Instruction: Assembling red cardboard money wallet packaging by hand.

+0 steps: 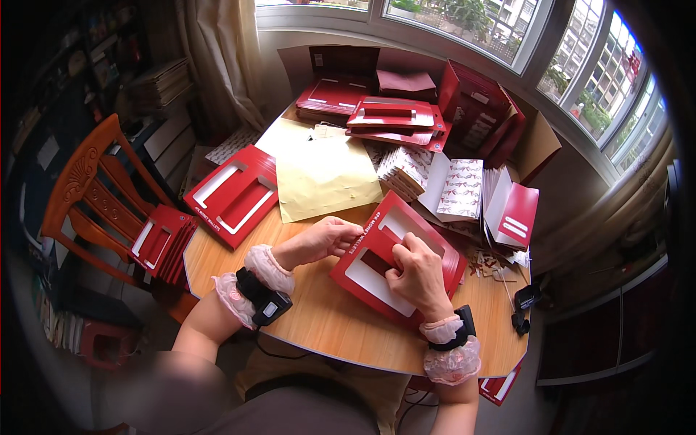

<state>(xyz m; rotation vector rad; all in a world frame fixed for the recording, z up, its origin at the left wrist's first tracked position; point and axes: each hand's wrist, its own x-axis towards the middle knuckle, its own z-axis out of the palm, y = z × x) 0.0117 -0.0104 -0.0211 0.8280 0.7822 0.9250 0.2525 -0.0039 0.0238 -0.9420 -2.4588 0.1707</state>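
Note:
A flat red cardboard package with white-edged cut-out windows lies at a slant on top of similar red pieces near the table's front. My left hand is beside its left edge, thumb and forefinger pinched together. Anything between those fingertips is too small to make out. Over the windows, my right hand rests on the package with its fingers curled in. Its fingertips are partly hidden, so I cannot tell what they pinch. Both wrists carry pink frilly cuffs and black strapped devices.
A yellow sheet and another red package lie left of centre. Red packages are piled at the back, near patterned folded wallets. More red packages sit on a wooden chair. A small black device is at right.

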